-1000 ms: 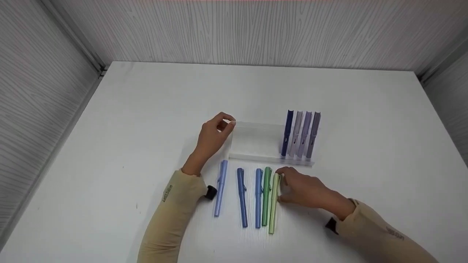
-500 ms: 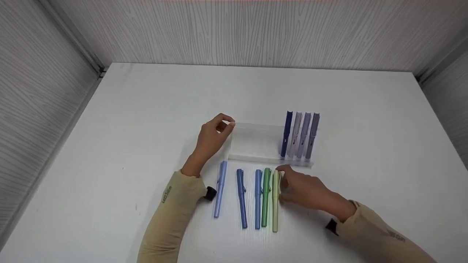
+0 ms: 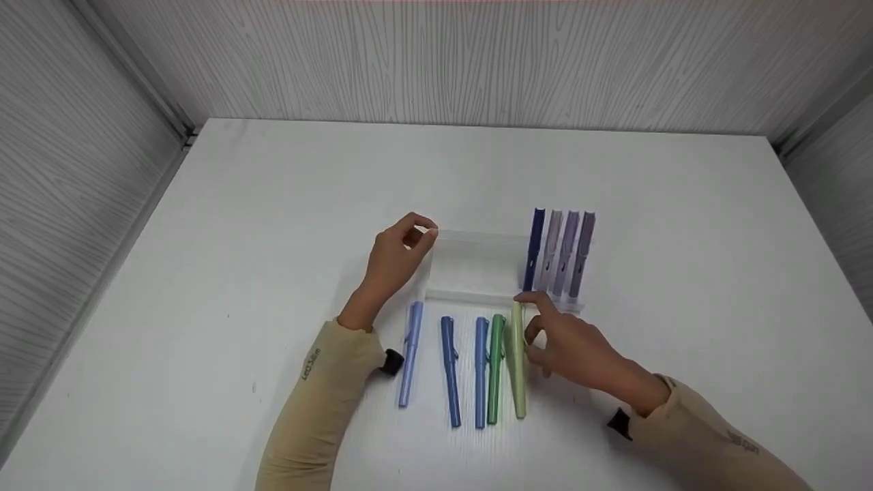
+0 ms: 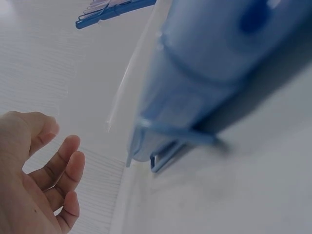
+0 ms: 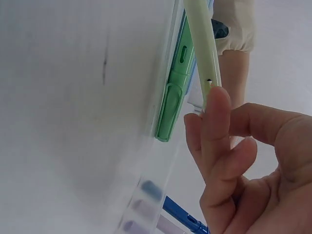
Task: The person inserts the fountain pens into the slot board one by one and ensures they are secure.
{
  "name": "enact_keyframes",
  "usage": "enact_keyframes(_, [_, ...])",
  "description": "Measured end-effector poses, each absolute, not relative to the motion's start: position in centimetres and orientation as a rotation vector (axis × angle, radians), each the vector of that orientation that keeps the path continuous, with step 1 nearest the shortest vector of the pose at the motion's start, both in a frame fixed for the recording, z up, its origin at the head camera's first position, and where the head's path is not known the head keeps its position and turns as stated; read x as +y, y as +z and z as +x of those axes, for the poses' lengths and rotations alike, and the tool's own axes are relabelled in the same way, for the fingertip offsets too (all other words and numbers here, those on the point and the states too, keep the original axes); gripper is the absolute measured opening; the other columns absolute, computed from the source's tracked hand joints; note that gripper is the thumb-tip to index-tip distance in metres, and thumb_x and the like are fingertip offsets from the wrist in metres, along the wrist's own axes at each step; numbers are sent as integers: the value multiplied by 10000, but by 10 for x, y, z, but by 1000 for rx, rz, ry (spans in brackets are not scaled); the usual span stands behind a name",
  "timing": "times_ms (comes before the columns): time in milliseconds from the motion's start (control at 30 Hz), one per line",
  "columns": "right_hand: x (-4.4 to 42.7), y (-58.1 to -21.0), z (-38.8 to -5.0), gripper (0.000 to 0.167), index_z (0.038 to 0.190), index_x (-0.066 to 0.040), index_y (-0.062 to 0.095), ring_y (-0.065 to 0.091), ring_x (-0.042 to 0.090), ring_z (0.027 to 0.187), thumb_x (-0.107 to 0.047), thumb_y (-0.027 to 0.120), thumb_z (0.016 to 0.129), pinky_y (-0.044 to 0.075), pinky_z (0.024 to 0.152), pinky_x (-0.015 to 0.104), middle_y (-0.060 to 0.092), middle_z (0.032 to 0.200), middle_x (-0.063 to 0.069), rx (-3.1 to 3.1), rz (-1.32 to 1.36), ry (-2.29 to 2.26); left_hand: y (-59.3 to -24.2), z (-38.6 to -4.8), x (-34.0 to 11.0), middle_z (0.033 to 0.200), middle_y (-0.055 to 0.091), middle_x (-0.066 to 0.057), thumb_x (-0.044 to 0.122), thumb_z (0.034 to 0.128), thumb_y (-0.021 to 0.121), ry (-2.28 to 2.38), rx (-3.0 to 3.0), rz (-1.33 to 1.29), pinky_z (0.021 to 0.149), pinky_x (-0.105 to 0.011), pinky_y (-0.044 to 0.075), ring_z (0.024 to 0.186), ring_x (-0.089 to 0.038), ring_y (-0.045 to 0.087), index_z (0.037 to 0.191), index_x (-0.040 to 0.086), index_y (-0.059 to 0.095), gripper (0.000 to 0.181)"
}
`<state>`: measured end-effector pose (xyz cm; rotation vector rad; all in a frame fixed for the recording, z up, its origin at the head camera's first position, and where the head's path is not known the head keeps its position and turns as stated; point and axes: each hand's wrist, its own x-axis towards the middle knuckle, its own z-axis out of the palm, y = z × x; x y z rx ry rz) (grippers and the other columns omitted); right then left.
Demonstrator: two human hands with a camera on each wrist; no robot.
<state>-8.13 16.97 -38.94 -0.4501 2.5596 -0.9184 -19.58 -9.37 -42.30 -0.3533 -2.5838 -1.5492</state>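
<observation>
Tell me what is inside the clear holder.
In the clear holder, a dark blue pen and three purple pens are lined up in a row. The right hand covers part of the front ledge, so what lies behind it there cannot be seen.

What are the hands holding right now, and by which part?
The right hand holds the pale green pen by its end nearest the clear stand; the left hand pinches that stand's upper left corner.
</observation>
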Motion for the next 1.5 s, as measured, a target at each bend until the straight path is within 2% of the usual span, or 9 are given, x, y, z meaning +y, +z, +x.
enact_keyframes(567, [176, -381, -86, 648, 1413, -147, 204, 524, 93, 509, -37, 583, 900, 454, 509, 262, 606, 939, 64, 2544, -482, -1155, -424, -197, -94, 833, 688, -133, 238, 962, 595, -1546, -2575, -374, 668, -279, 411, 733, -175, 576, 1055, 118, 660, 166])
enact_keyframes(900, [180, -370, -88, 599, 1393, -135, 208, 388, 48, 509, -10, 547, 914, 387, 511, 234, 610, 911, 56, 2612, -538, -1203, -424, -198, -94, 790, 664, -74, 243, 957, 600, -1518, -2583, -353, 681, -284, 419, 727, -165, 566, 1045, 119, 666, 166])
enact_keyframes(1233, [176, -358, -91, 615, 1382, -156, 197, 474, 133, 602, -5, 549, 901, 429, 584, 236, 634, 933, 101, 2688, -447, -1255, -424, -197, -93, 811, 676, -85, 247, 958, 598, -1517, -2592, -345, 684, -285, 419, 739, -182, 576, 1052, 115, 669, 177])
enact_keyframes(1500, [173, -351, -99, 637, 1395, -150, 225, 459, 118, 572, 17, 554, 876, 398, 572, 228, 628, 895, 82, 2791, -484, -1287, -424, -197, -93, 817, 679, -89, 248, 960, 597, -1525, -2601, -339, 682, -283, 414, 739, -176, 568, 1049, 132, 666, 162])
